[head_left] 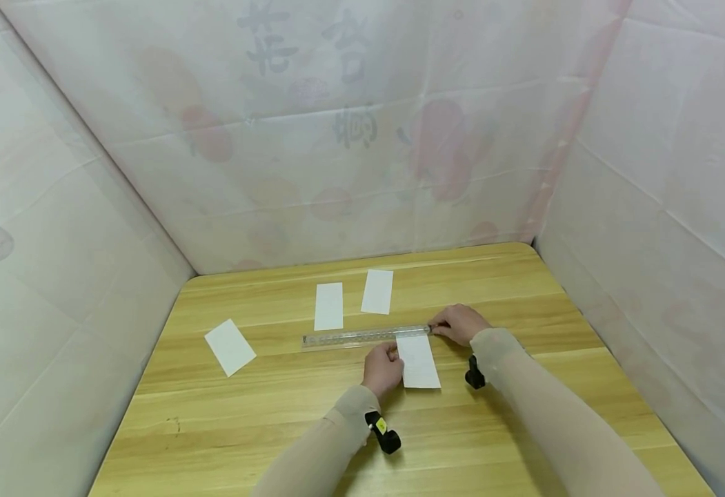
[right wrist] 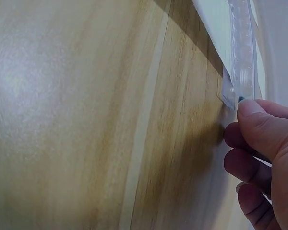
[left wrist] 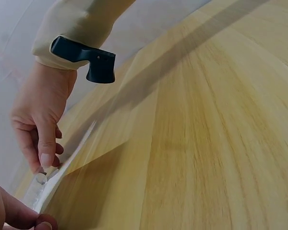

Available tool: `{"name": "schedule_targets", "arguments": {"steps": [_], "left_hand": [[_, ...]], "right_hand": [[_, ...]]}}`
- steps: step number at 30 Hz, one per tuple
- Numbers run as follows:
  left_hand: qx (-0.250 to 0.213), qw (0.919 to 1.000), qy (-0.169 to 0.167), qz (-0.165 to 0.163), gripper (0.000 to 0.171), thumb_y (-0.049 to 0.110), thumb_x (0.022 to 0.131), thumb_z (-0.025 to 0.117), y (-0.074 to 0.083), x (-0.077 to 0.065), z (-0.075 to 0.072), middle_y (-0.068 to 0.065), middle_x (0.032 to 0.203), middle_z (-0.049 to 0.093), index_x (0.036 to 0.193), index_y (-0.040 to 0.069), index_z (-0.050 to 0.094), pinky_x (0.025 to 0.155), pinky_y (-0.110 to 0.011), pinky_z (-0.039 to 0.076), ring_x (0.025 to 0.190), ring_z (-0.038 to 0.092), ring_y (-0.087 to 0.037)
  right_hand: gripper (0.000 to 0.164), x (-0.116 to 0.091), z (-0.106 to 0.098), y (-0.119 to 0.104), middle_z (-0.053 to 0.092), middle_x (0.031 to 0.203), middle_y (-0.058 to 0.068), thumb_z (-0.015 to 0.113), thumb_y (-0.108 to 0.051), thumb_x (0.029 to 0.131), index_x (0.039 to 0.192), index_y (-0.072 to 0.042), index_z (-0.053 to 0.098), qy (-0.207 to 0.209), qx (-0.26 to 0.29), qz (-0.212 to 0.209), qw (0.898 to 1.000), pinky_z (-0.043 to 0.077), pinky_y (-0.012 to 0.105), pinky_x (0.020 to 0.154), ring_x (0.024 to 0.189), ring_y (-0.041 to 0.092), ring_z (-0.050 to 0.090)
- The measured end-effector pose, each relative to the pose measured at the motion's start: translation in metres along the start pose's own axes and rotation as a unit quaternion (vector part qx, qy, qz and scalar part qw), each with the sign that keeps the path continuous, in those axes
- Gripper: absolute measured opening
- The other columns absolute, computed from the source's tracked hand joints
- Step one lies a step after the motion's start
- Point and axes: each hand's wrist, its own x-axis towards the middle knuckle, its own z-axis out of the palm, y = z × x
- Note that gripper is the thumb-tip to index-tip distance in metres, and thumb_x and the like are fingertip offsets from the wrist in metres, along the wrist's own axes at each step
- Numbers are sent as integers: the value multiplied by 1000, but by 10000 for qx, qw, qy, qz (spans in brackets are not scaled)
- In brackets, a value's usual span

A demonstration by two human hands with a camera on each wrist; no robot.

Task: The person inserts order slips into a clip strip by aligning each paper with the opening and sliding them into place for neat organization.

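Note:
A clear plastic ruler (head_left: 362,337) with a scalloped pattern lies crosswise near the middle of the table. My right hand (head_left: 460,324) pinches its right end between thumb and fingers; that grip also shows in the right wrist view, where the thumb (right wrist: 254,109) presses on the strip. My left hand (head_left: 383,369) pinches the left edge of a white card (head_left: 419,364), whose top edge meets the ruler near its right end. In the left wrist view the card (left wrist: 53,184) stands a little off the wood, and only part of the left hand (left wrist: 12,208) shows.
Two white cards, one left (head_left: 328,306) and one right (head_left: 377,292), lie beyond the ruler. Another card (head_left: 230,347) lies askew at the left. Pale printed cloth walls (head_left: 362,172) stand round the back and sides of the wooden table (head_left: 244,428).

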Motion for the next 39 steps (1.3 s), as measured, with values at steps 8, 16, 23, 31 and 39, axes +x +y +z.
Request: {"name": "schedule_targets", "arguments": {"steps": [8, 16, 23, 31, 39], "left_hand": [[38, 10000, -19, 41, 39, -2, 87, 54, 0, -1, 0, 0, 77, 54, 126, -3, 60, 59, -25, 38, 68, 45, -13], [110, 9999, -45, 20, 38, -2, 87, 54, 3, -2, 0, 1, 77, 55, 125, -3, 61, 60, -26, 37, 68, 45, -12], [241, 9997, -41, 83, 37, 0, 87, 54, 2, -1, 1, 2, 77, 56, 124, -3, 62, 62, -27, 38, 69, 46, -13], [354, 9993, 1, 122, 36, 0, 87, 55, 1, 1, 4, 2, 76, 55, 123, -2, 63, 60, -26, 38, 67, 45, -12], [430, 9990, 6, 152, 37, 1, 88, 57, 1, 1, 5, 4, 82, 60, 124, 0, 63, 62, -26, 40, 72, 49, -11]], "right_hand": [[21, 0, 2, 1, 71, 106, 0, 69, -19, 89, 110, -17, 75, 47, 29, 11, 10000, 50, 43, 88, 101, 23, 65], [21, 1, 3, 3, 71, 106, 0, 69, -20, 89, 109, -17, 75, 92, -19, -40, 9999, 50, 43, 87, 100, 23, 65], [21, -1, 2, 0, 71, 106, 0, 69, -19, 89, 109, -17, 75, 64, 61, 7, 10000, 50, 44, 88, 100, 23, 65], [21, -2, 0, -2, 71, 106, 1, 69, -18, 89, 109, -16, 75, 74, 86, 43, 9999, 50, 44, 88, 101, 24, 65], [22, -2, -2, -5, 71, 108, 1, 68, -18, 90, 111, -16, 74, 18, 111, 124, 9999, 49, 43, 89, 102, 24, 64]]}}
